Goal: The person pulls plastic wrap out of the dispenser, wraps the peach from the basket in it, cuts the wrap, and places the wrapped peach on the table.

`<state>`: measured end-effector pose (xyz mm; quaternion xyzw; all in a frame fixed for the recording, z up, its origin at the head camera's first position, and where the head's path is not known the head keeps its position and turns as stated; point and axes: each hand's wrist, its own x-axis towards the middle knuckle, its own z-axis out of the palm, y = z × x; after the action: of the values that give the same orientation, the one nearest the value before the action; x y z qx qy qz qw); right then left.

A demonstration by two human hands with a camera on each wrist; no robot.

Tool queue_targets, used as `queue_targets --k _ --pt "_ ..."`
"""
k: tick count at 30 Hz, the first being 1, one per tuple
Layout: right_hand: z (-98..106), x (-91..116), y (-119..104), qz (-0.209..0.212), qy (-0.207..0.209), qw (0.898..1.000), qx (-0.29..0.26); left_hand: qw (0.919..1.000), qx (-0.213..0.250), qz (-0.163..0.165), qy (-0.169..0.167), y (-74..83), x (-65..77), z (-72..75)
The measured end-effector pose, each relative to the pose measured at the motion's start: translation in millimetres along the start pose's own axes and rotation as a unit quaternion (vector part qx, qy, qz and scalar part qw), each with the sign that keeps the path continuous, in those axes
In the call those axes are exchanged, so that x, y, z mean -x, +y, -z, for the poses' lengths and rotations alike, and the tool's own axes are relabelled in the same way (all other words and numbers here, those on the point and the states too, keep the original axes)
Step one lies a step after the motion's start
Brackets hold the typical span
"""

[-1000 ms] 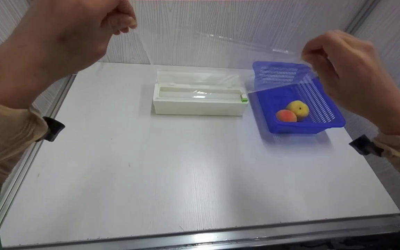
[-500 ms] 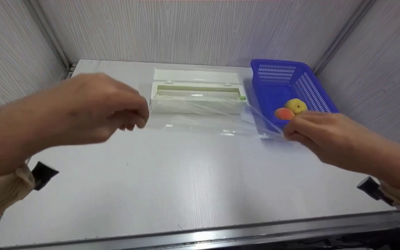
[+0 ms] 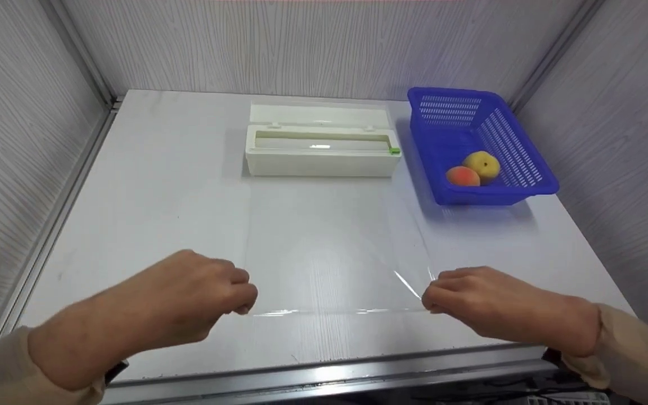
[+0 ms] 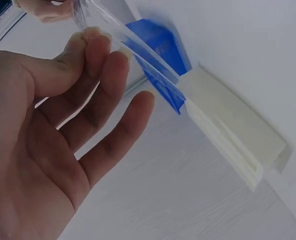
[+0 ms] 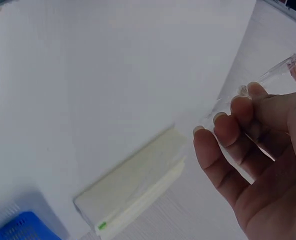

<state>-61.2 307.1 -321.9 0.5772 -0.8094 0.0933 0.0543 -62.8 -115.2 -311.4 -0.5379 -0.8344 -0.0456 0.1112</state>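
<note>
A clear sheet of plastic wrap (image 3: 318,253) stretches from the white wrap dispenser (image 3: 324,164) toward the table's front edge. Its left front corner is pinched between the thumb and fingertips of my left hand (image 3: 194,298). My right hand (image 3: 487,301) pinches the right front corner, where the film is creased. In the left wrist view, the wrap (image 4: 128,37) runs away from the fingertips. The dispenser's lid (image 3: 321,115) is raised at the back, and a small green slider (image 3: 395,151) sits at its right end.
Right of the dispenser stands a blue plastic basket (image 3: 448,199) holding a red-orange peach (image 3: 463,176) and a yellow fruit (image 3: 482,166). Panelled walls (image 3: 324,50) bound the white table (image 3: 149,185) at the back and sides. A metal rail (image 3: 324,374) runs along its front edge.
Both hands have come down from high up and toward the table's front edge, drawing the wrap out with them. It now reaches across the tabletop. The dispenser and basket stay in place.
</note>
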Motion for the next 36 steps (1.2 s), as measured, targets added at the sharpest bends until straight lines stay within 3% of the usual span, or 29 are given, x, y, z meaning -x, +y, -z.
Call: queue_targets --k 5,9,15,21,28,36 --pt "-35.8 5.2 -3.0 0.028 -0.017 0.997 0.072 0.9977 -0.064 -0.013 -0.02 12.6 5.7 -29.3" --pt "-64.1 8.7 -2.8 0.066 -0.013 0.987 0.146 0.9921 -0.112 -0.02 -0.054 21.1 9.8 -55.8" --pt "-100.2 13.4 1.5 0.087 -0.022 0.977 0.193 0.9864 -0.137 -0.025 -0.088 26.0 14.3 -98.3" --pt "-125.8 16.3 8.4 0.083 -0.04 0.98 0.179 0.9863 -0.139 -0.029 -0.083 25.1 17.7 -127.4" --pt "-138.3 18.9 10.7 0.051 -0.061 0.988 0.134 0.9909 -0.114 0.0 -0.071 26.1 21.8 -145.4" --pt "-139.7 15.1 9.2 0.013 -0.119 0.988 0.095 0.9872 -0.072 0.032 -0.138 26.2 11.0 -149.7"
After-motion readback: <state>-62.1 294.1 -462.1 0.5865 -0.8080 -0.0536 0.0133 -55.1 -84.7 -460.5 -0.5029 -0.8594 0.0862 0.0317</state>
